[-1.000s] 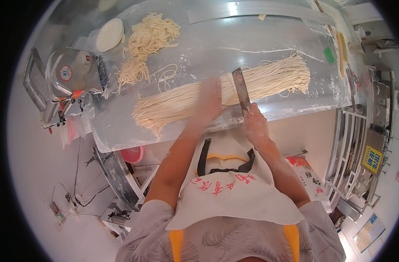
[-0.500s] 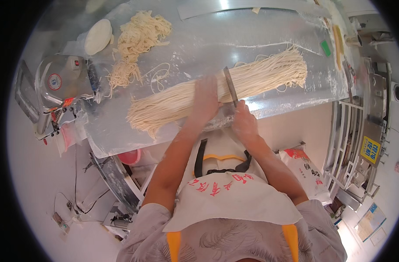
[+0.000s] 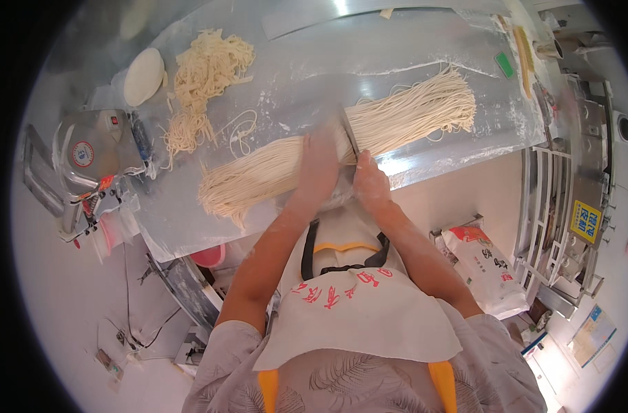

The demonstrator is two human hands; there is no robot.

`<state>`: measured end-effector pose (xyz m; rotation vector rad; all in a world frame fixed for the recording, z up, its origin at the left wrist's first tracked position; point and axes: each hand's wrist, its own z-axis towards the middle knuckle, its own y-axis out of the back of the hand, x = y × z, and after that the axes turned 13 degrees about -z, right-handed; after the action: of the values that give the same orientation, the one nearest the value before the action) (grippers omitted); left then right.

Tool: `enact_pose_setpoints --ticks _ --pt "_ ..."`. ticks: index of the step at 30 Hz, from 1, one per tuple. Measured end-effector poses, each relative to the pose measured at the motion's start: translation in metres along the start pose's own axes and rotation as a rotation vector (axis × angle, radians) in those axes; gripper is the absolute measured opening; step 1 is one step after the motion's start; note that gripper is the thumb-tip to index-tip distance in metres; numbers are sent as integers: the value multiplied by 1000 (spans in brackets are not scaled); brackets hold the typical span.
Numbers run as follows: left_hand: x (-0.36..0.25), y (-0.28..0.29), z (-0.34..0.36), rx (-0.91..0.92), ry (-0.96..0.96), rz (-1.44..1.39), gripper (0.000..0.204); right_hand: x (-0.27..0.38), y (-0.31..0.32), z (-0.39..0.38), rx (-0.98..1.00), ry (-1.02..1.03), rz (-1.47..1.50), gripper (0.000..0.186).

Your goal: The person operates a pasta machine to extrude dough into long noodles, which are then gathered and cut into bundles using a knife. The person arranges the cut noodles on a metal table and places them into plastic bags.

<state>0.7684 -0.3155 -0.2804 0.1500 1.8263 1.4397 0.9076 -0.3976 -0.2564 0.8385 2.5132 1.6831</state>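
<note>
Knife: in the head view, the thin metal knife (image 3: 349, 131) has shifted left along the strands over the last second, and its face now shows almost edge-on; the gap to the left hand has narrowed, so the work seems to be moving leftward.
Right hand: the right hand (image 3: 372, 182), at the near side, is clamped on the handle.
Left hand: the left hand (image 3: 319, 165) lies across the strands just left of the blade, much where it was; its far part is blurred, so whether the fingers are apart or together I cannot tell.
Noodle bundle: the noodle bundle (image 3: 383, 122) runs from near left to far right over the table (image 3: 293, 79); thin, pale, straight strands, ragged at both ends.
Noodle heap: far left, the noodle heap (image 3: 207, 65) holds broader, curled ribbons.
Disc: left of those, a smooth, pale, rounded disc (image 3: 144, 77).
Table: dull grey metal, streaked with white powder.
</note>
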Motion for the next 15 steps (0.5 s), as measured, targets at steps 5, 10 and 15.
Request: enact_pose_setpoints --ticks 5,10,15 --pt "4 6 5 178 88 46 74 -18 10 7 31 3 118 23" --pt "-17 44 28 165 196 -77 68 -27 25 -11 -19 9 161 25" --pt "17 39 30 27 289 -42 72 -36 69 -53 -92 -40 243 35"
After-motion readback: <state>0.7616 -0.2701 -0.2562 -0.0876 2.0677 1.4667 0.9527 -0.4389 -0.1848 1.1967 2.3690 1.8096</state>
